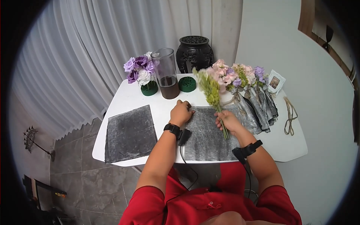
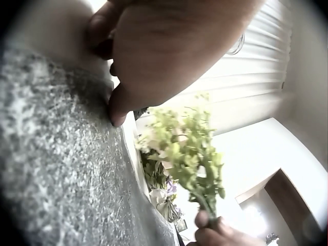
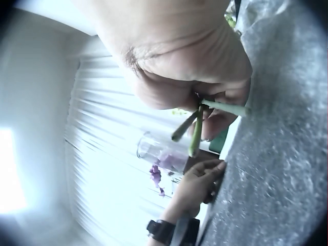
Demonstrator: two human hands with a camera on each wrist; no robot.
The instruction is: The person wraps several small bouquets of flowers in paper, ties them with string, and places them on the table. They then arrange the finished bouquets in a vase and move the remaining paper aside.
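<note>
My right hand (image 1: 229, 122) grips the stems of a bunch of yellow-green artificial flowers (image 1: 211, 90). The cut stem ends (image 3: 196, 130) stick out below its fingers in the right wrist view. Under the bunch lies a dark grey wrapping sheet (image 1: 204, 140), flat on the white table. At the sheet's far left corner rests my left hand (image 1: 181, 112), fingers loosely bent. Its thumb (image 2: 118, 114) touches the edge of the sheet in the left wrist view, and the leafy bunch shows beyond it.
Another stack of grey sheets (image 1: 131, 133) lies left. Behind stand a glass vase (image 1: 164, 65), purple and white flowers (image 1: 140, 69) in green foam, and a green foam block (image 1: 187, 84). Several wrapped bouquets (image 1: 255, 108), a small picture frame (image 1: 276, 81) and loose twine (image 1: 288, 116) lie right.
</note>
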